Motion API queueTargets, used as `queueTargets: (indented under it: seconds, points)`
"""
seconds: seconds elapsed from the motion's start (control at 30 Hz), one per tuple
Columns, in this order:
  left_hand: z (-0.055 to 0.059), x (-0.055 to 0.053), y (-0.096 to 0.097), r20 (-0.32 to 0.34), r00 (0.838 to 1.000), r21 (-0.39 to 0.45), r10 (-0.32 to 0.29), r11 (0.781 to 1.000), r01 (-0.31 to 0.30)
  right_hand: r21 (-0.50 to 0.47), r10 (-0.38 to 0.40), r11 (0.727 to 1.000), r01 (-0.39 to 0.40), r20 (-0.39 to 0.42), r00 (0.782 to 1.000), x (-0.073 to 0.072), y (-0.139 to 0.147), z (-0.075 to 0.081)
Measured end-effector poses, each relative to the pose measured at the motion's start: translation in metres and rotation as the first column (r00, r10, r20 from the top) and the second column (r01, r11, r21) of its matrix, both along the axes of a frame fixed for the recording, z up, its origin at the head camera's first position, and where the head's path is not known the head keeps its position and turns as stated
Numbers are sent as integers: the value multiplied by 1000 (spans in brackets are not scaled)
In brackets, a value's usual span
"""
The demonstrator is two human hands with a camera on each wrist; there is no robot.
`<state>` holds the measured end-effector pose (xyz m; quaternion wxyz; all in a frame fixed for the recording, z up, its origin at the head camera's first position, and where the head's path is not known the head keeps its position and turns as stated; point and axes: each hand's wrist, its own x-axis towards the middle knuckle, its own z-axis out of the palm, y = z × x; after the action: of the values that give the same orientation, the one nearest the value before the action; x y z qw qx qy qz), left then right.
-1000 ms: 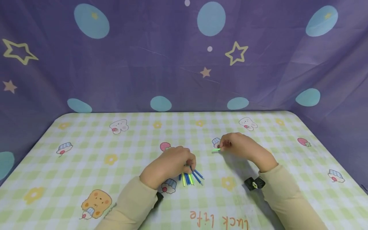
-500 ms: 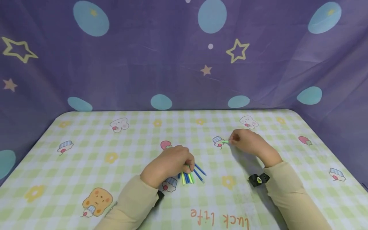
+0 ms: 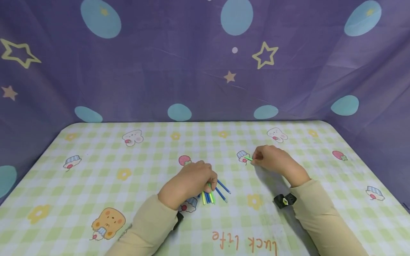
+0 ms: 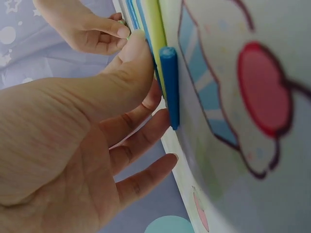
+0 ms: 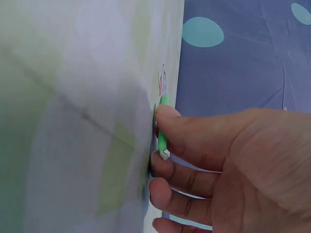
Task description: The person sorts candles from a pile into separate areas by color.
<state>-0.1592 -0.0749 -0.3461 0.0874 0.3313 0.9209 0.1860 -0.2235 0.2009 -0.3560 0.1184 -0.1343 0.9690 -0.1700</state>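
Right hand (image 3: 276,160) with just one green stick (image 5: 162,141)

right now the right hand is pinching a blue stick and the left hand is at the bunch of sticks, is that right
Not quite: the right hand is pinching a green stick, not a blue one, as the right wrist view shows. The left hand is at the bunch of sticks.
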Motion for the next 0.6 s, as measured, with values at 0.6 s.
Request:
queueTargets:
  seconds: [0.6]
  points:
    - [-1, -11, 1, -5, 999, 24, -33, 999, 33, -14, -28, 1000, 28, -12, 1000, 11, 3, 23]
